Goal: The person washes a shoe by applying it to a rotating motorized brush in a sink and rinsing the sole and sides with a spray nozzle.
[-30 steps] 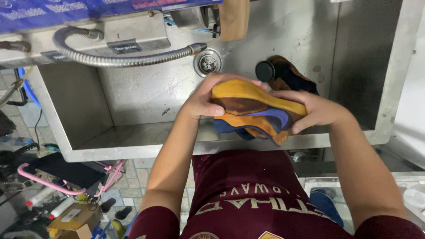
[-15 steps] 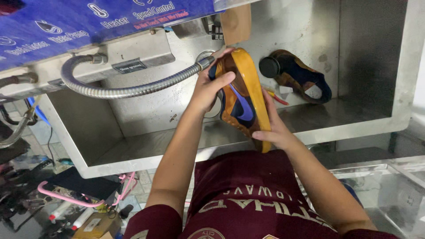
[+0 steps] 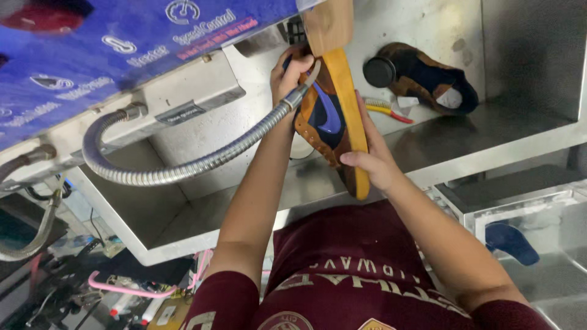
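Brown-and-blue shoe [image 3: 327, 119] with a yellow-orange sole is now stood on end, sole edge facing the camera, toe end up against the wooden block [image 3: 328, 24] that sticks down from the blue machine panel [image 3: 122, 49]. A second ago it lay flat and low, cupped between both hands over the steel tray; half a second ago it was mid-lift and tilted. So: lifted, rotated, and brought up to the block.

Left hand [image 3: 292, 73] has moved up to the top end of the shoe, fingers curled over the upper beside the nozzle of the flexible metal hose [image 3: 183, 165]. Hose tip crosses right in front of the shoe; touching or just beside, can't tell. Right hand [image 3: 373, 162] has dropped to the lower half, thumb laid across the brown side, fingers wrapped behind the sole. Both hands grasping the shoe, neither released.

My read: shoe is being offered up to the block, pressed or about to be pressed against it. Actual contact is hidden by the shoe top and the left fingers, so unconfirmed.

The rest is where it was:
- second shoe [image 3: 428, 76], same colours, lying on its side at the back of the stainless steel tray [image 3: 489, 140], well apart from the hands
- black round knob [image 3: 379, 71] touching or just beside it
- small yellow-and-red tool [image 3: 385, 110] on the tray behind the held shoe
- dark blue insole-shaped piece [image 3: 510, 241] down at lower right, outside the tray
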